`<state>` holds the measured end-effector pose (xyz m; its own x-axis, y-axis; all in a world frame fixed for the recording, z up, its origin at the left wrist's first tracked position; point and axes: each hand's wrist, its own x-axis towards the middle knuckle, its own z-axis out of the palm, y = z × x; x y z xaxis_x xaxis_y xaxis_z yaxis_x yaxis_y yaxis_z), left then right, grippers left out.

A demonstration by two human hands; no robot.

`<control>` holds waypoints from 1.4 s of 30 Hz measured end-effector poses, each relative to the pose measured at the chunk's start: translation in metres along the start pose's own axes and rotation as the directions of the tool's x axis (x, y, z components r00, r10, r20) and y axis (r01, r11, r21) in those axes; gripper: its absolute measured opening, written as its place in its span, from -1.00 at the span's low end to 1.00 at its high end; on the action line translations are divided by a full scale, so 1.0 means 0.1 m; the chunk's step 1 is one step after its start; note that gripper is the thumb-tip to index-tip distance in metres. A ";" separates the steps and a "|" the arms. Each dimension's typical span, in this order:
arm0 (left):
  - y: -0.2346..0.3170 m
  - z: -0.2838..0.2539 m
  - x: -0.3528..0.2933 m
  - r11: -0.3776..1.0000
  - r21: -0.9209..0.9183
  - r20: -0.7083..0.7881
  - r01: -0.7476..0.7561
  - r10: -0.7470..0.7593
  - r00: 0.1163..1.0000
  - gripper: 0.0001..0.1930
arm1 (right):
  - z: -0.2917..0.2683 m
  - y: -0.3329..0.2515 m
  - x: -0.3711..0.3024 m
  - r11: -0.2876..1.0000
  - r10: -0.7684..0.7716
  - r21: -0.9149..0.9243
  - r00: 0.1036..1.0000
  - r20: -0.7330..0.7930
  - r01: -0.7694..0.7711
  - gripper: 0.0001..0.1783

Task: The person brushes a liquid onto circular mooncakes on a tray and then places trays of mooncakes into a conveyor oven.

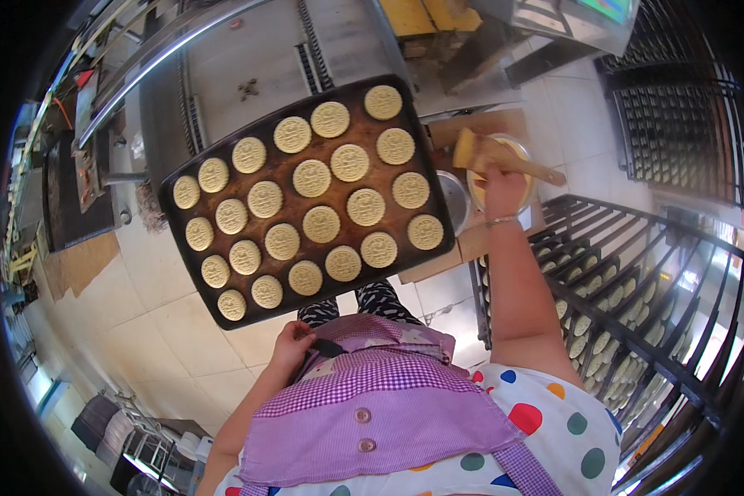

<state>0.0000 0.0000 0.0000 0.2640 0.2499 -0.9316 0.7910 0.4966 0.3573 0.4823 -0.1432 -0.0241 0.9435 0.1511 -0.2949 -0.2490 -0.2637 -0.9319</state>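
Observation:
My right hand (502,188) grips a wide pastry brush (496,155) with a wooden handle, its pale bristles pointing left. The brush is over a round bowl (523,204) with yellowish contents, to the right of the tray. A large dark baking tray (260,236) lies in front of me, carrying rows of round, pale yellow stamped pastries (312,178). At my waist, left of the apron (388,422), my left hand (293,344) is closed. A flat black piece (329,348) sticks out beside its fingers; I cannot tell what it is.
Under the tray's far side is a metal conveyor machine (256,50) with chains. A second metal bowl (452,201) and cardboard (471,241) lie by the tray's right edge. Black racks (612,306) filled with trays of pastries stand at the right. Tiled floor (149,331) shows at the left.

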 end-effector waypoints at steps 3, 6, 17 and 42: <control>0.02 0.27 0.04 0.998 0.066 0.015 -0.003 0.002 1.000 -0.70 | -0.60 0.10 0.15 0.947 0.067 -0.289 0.964 -0.256 -0.142 -0.54; 0.07 0.43 0.07 0.989 0.139 0.052 -0.043 0.036 0.998 -0.71 | -1.51 0.99 0.54 0.748 -0.016 -0.615 0.921 -0.390 -0.248 -0.62; 0.34 0.56 0.02 0.991 0.128 0.046 0.025 -0.031 0.998 -0.71 | -1.31 1.27 0.32 0.919 0.303 0.354 0.883 -0.358 -0.172 -0.59; -0.50 -0.36 -0.23 0.988 0.119 -0.004 -0.096 0.097 0.995 -0.69 | 0.57 -0.10 -1.90 0.989 0.110 0.063 0.959 0.261 -0.131 -0.37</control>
<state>-0.0653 -0.0001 0.0057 0.3374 0.2999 -0.8923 0.8223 0.3676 0.4345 0.2929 -0.1153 0.0299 0.8202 0.3646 -0.4408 -0.3837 -0.2207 -0.8967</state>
